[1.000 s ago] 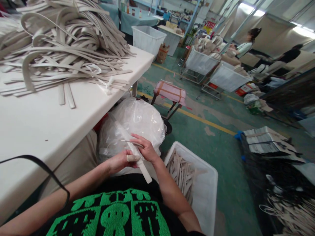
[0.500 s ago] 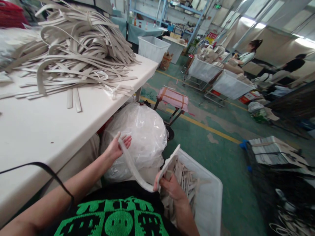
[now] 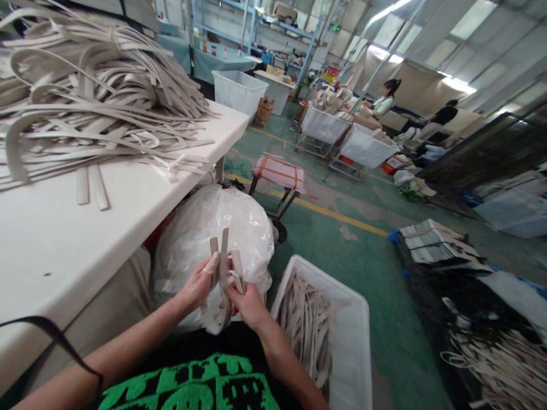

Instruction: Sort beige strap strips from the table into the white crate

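My left hand (image 3: 200, 286) is closed on a beige flat strap (image 3: 224, 250), with strap pieces standing up past the fingers. Close beside it, my right hand (image 3: 251, 306) is also closed on beige strap, with a folded length (image 3: 237, 263) rising above its fingers. Which ends belong to which piece cannot be told. Both hands are in front of a large clear plastic bag (image 3: 252, 219). Below and right, a white bin (image 3: 352, 347) contains many similar straps (image 3: 305, 324). A big heap of straps (image 3: 141, 74) lies on the white table (image 3: 55, 236) at left.
A pink-topped stool (image 3: 280, 172) stands on the green floor beyond the bag. A low stack of bundled pieces (image 3: 438, 242) and dark sheeting lie at right. Wheeled bins (image 3: 327, 122) and two people are farther back. A black cord (image 3: 55, 336) crosses near my left arm.
My hands have come together in front of the bag; the strap that stretched between them is now gathered upright. My right hand has moved up and left, away from the bin. The view has shifted right.
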A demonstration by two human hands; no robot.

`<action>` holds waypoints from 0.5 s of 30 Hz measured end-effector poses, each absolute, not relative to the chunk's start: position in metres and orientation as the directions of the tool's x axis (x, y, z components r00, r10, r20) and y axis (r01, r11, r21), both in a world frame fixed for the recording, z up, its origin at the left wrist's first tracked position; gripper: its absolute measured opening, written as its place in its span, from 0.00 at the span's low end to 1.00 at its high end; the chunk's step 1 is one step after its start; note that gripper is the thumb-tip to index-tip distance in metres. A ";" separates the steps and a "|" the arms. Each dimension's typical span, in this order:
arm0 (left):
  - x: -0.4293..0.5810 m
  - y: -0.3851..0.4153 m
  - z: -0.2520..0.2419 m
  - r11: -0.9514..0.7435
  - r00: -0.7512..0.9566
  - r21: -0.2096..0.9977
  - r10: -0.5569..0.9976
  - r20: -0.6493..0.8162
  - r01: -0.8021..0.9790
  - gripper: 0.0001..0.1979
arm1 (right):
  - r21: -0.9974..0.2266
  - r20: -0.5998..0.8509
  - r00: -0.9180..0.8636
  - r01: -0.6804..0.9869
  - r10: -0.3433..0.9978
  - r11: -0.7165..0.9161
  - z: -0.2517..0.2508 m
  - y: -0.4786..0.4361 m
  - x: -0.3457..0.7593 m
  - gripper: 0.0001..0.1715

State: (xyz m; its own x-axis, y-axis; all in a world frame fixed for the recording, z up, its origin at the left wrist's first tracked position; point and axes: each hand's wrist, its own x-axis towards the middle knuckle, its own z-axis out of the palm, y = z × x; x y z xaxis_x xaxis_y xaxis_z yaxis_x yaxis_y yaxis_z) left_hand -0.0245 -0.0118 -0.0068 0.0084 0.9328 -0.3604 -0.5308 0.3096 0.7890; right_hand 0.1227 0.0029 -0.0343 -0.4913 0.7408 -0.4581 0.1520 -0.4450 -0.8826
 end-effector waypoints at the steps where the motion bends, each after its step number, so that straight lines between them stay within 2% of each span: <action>1: -0.023 -0.014 -0.005 0.326 0.054 0.800 0.936 -0.347 -0.504 0.39 | -0.883 -0.455 -0.494 0.143 0.741 -0.447 -0.035 0.003 0.118 0.37; 3: -0.026 -0.015 0.000 0.348 0.085 0.839 0.935 -0.345 -0.418 0.40 | -0.886 -0.445 -0.514 0.133 0.734 -0.444 -0.038 0.000 0.112 0.36; 5: -0.035 -0.010 0.005 0.315 0.005 0.903 0.945 -0.328 -0.292 0.36 | -0.899 -0.422 -0.502 0.124 0.755 -0.421 -0.040 -0.001 0.113 0.35; 8: -0.056 0.000 0.012 0.148 -0.110 0.988 0.982 -0.152 -0.042 0.30 | -0.933 -0.358 -0.332 0.099 0.873 -0.345 -0.034 0.007 0.126 0.35; 9: -0.063 0.003 0.014 0.095 -0.073 0.994 0.993 -0.092 0.047 0.29 | -0.947 -0.322 -0.272 0.088 0.907 -0.310 -0.030 0.012 0.133 0.35; 11: -0.070 0.005 0.017 0.035 0.115 0.980 0.992 -0.059 0.198 0.28 | -0.970 -0.244 -0.251 0.064 0.936 -0.236 -0.016 0.023 0.144 0.35; 15: -0.057 -0.006 0.019 -0.056 0.563 0.949 0.815 -0.137 0.311 0.27 | -0.987 -0.152 -0.509 0.037 0.847 -0.155 0.010 0.031 0.155 0.30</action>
State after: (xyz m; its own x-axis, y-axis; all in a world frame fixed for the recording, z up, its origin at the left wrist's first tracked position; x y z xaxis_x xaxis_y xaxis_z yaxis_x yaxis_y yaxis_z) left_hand -0.0572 -0.0065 0.0190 0.5633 0.8148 -0.1372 0.3114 -0.0556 0.9486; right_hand 0.1552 0.0307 0.0104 -0.5095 0.8469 -0.1522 0.0374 -0.1549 -0.9872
